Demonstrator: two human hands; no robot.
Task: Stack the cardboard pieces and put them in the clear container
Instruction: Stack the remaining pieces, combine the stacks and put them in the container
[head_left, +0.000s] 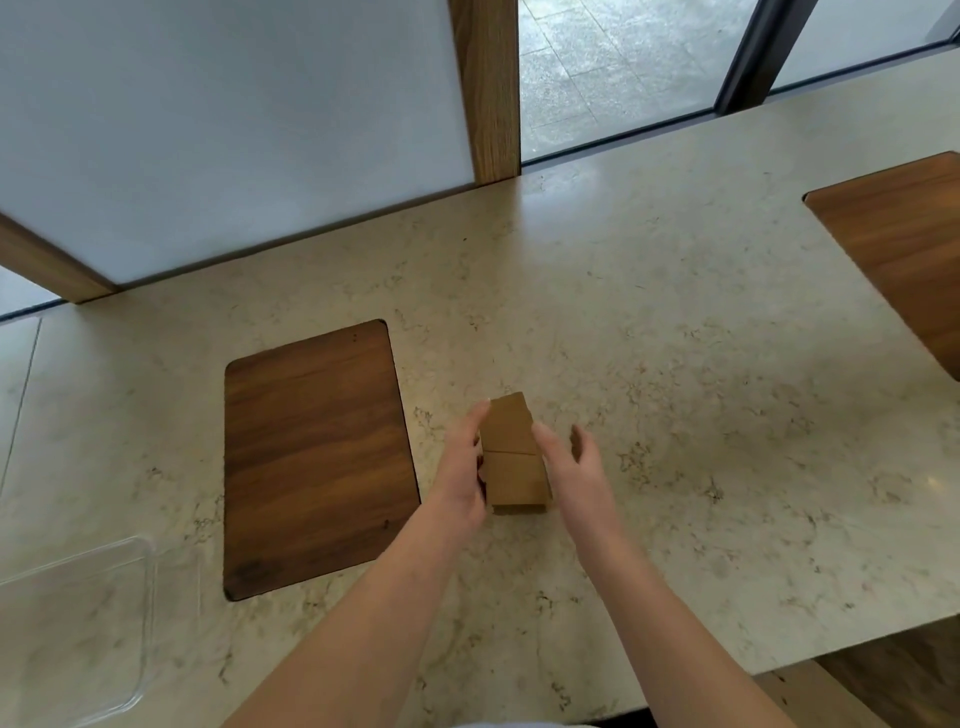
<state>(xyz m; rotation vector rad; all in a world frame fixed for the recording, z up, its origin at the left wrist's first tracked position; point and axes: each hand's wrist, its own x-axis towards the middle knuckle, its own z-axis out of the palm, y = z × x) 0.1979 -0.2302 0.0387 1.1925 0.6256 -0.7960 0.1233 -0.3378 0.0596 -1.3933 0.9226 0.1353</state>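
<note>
A stack of brown cardboard pieces (511, 457) stands on the marble counter, a seam running across its top face. My left hand (460, 467) presses against the stack's left side, fingers along its edge. My right hand (574, 467) sits at the stack's right side with fingers spread, its thumb against the cardboard. The clear container (78, 629) rests at the counter's near left corner, well to the left of both hands, with nothing visible inside.
A dark wooden inlay (311, 457) lies in the counter between the container and the stack. Another wooden inlay (904, 249) is at the far right. A frosted panel and a wooden post (488, 88) border the counter's back edge.
</note>
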